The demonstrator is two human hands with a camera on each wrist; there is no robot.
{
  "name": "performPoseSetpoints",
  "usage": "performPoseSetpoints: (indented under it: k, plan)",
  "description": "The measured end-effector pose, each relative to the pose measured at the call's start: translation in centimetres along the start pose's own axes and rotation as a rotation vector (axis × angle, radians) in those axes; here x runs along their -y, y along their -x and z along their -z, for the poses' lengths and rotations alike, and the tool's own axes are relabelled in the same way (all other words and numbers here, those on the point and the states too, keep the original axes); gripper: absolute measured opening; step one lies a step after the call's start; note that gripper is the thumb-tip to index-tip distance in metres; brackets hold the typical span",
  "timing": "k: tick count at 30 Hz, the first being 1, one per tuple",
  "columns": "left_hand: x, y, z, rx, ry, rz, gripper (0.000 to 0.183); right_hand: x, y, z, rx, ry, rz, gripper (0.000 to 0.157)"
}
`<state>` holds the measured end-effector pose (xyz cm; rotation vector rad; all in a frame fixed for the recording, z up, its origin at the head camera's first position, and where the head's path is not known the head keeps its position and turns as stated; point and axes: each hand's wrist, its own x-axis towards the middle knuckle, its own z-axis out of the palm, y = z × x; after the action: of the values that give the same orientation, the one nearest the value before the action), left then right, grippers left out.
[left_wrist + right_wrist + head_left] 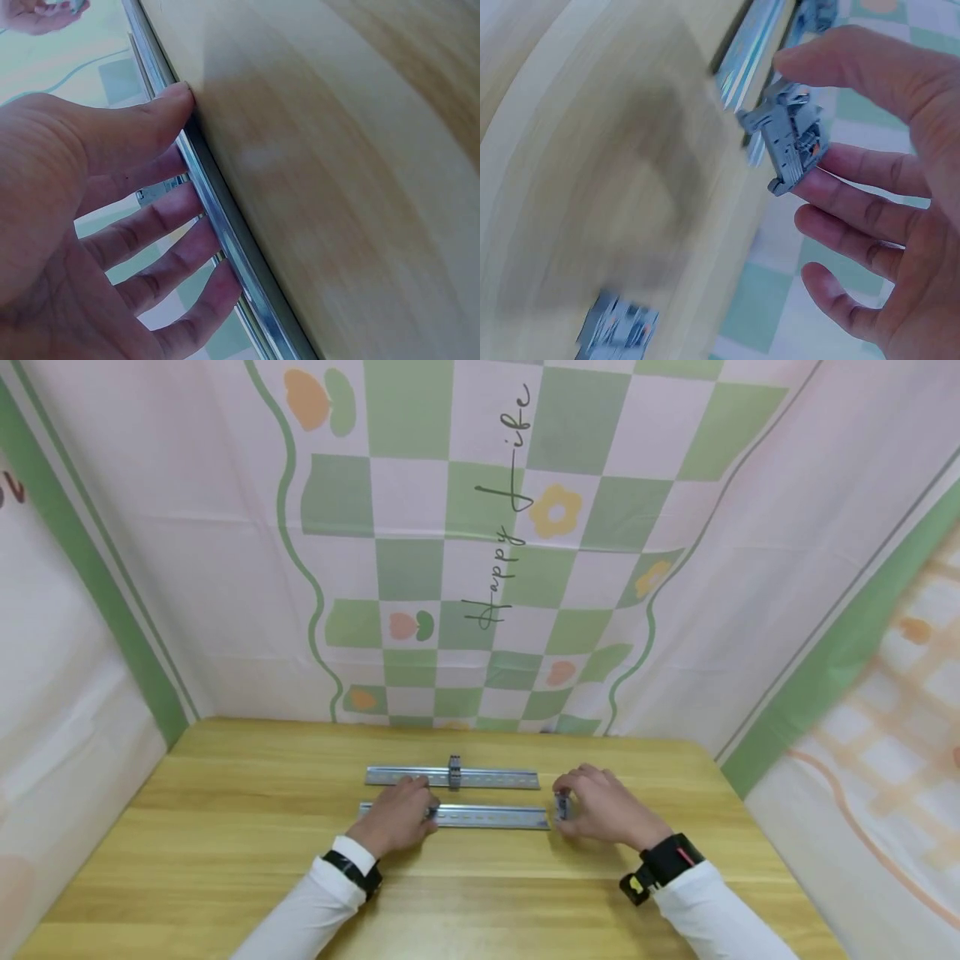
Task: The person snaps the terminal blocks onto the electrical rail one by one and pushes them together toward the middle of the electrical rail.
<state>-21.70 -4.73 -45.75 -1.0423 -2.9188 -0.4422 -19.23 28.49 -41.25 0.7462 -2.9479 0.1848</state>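
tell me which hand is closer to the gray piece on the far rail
Left. The left hand is just left of and in front of the gray piece; the right hand is farther away, off to its right.

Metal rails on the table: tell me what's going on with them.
A person is handling rail parts with both hands. The left hand holds the near rail toward its left end, while the right hand pinches a small grey module just off that rail's right end. The far rail lies behind, with a grey block seated across it. The right wrist view shows another module on the wooden tabletop.
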Motion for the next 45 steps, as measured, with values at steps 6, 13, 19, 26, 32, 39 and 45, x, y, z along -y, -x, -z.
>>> performPoseSetpoints:
  k: [6,13,19,26,32,39,45]
  plan:
    - [-0.1,0.1,-0.1,0.001,-0.001,0.005,0.014,2.3,-1.3,0.3,-0.012,-0.134,0.009,0.046]
    - [-0.1,0.2,-0.1,-0.003,-0.003,0.008,0.017,5.0,-3.4,-0.4,0.031,-0.37,0.014,0.046]
    - [-0.1,0.3,0.0,-0.011,-0.001,0.001,0.018,6.7,-4.8,-2.2,0.069,-0.63,0.044,0.049]
    - [0.1,0.0,0.0,-0.02,0.0,-0.008,0.023,8.5,-6.1,-3.9,0.068,-0.746,0.078,0.05]
    - [0.2,-0.1,-0.1,-0.036,-0.005,-0.011,0.021,9.7,-7.0,-4.8,0.058,-0.71,0.022,0.048]
    - [0.2,-0.3,-0.2,-0.027,0.009,0.001,0.019,10.5,-7.8,-5.6,0.062,-0.717,-0.064,0.047]
    - [0.2,-0.4,-0.1,-0.031,0.01,0.001,0.016,10.9,-8.0,-5.7,0.064,-0.677,-0.085,0.043]
